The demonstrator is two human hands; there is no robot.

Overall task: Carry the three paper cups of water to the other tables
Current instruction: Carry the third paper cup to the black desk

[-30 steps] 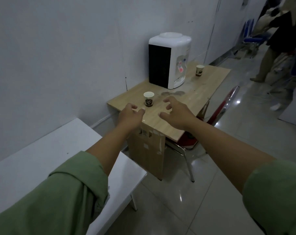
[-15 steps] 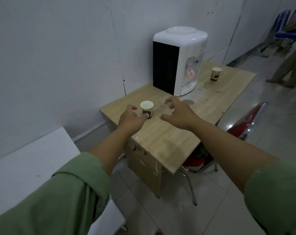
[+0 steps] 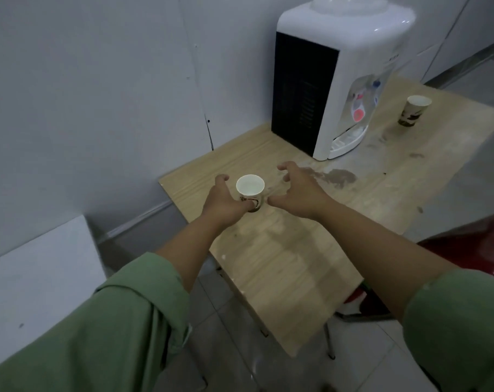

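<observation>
Near the counter's left corner, two hands are flanking a paper cup.
Left hand is touching it, loosely curled; right hand is spread just beside.

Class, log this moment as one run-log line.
phase: reaching | left hand: at near paper cup, thumb on wall | right hand: open beside it | far paper cup: untouched

The left hand covers the near cup's lower left side; its water level is unclear. The dispenser's top is cropped.
</observation>
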